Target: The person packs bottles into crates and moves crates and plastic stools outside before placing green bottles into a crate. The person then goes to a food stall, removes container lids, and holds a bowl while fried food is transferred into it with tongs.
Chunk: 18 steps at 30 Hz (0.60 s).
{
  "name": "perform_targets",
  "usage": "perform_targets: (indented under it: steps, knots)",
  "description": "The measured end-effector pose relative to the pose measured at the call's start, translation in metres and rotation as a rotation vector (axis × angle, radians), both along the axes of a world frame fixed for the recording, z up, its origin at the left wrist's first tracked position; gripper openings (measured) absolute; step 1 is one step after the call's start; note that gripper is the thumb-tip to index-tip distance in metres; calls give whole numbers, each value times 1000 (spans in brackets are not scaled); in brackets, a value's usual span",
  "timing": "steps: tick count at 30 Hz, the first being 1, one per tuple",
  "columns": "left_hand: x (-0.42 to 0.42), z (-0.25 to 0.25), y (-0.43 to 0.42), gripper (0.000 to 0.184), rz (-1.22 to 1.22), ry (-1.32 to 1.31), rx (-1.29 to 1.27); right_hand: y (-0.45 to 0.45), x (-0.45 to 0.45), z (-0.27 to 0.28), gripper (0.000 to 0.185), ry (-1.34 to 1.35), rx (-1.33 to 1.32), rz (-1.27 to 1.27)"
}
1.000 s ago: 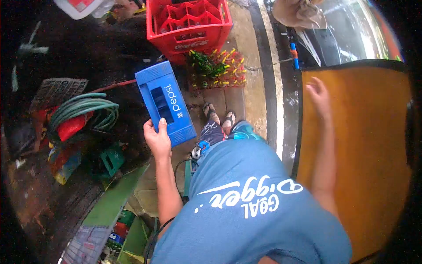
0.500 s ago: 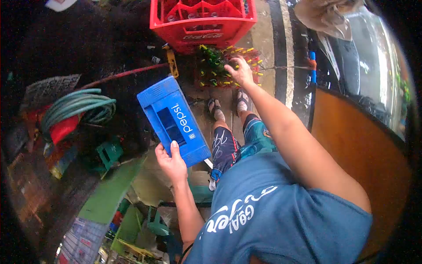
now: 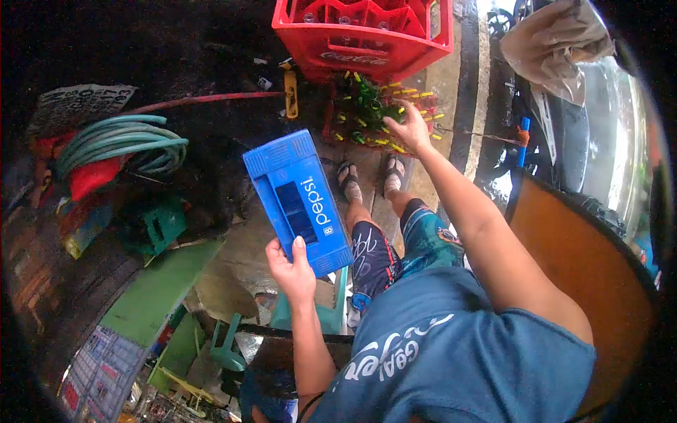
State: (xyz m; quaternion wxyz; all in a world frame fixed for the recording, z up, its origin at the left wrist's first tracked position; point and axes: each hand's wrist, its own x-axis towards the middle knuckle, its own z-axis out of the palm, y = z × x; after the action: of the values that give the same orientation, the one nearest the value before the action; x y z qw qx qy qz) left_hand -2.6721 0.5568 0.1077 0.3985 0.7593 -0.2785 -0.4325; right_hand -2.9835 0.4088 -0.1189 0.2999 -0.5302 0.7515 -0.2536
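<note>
My left hand [image 3: 290, 268] grips a blue Pepsi crate [image 3: 331, 243] by its lower side. The thumb lies over the wall near the handle slot, and the crate is tilted beside my legs. My right hand [image 3: 411, 128] reaches over a low red crate [image 3: 328, 125], its thumb and fingers apart. Dark green bottles [image 3: 368, 102] are bunched just beyond my fingertips. Yellow tips stick up all around them. I cannot make out whether a fingertip touches the glass.
A taller red Coca-Cola crate [image 3: 363, 55] holding clear bottles stands beyond the low one. To the left lie a coiled green hose [image 3: 127, 144] and a yellow-handled tool [image 3: 290, 93]. A brown board [image 3: 571, 261] stands at right. A green stool [image 3: 331, 317] is beside my legs.
The view has shifted, so most things sit farther right and the blue crate appears more upright. My left hand keeps its hold; my right hand stays over the low red crate.
</note>
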Motion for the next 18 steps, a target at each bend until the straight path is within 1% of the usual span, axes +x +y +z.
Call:
perform_targets:
  steps: [2,3,4,6,7,8,10,11,12,13,14,15,16,18]
  knots:
    - [1,-7,1,22,13,10,-3,-34,3,-5,58,-33,138,115]
    - [1,-9,3,22,9,5,8,-46,3,-8,46,-8,233,169]
    - [2,-10,3,23,1,-2,20,-52,-2,-12,46,-2,243,182]
    - [2,-10,3,23,16,-1,39,-64,-11,-17,40,25,168,280]
    - [0,-10,4,23,40,12,18,-68,-12,-4,35,-68,90,261]
    - [-1,-10,5,23,64,23,-1,-70,-13,12,35,-69,87,269]
    - [-1,-11,7,23,56,6,-18,-71,-11,46,40,-210,106,231]
    - [-1,-11,8,23,39,-10,-31,-70,-8,62,51,-136,-27,342]
    - [-3,-10,9,23,43,-15,-35,-68,-3,64,51,-140,-31,347]
    - [-4,-9,8,22,52,13,-34,-67,4,66,57,-22,54,448]
    - [-4,-9,7,22,59,42,-32,-67,6,65,62,98,141,546]
    - [-4,-8,5,22,58,41,-37,-65,2,25,69,65,124,571]
    - [-3,-7,4,21,47,29,-20,-66,7,23,70,22,257,603]
    - [0,-6,-3,21,34,12,5,-63,17,10,67,40,162,702]
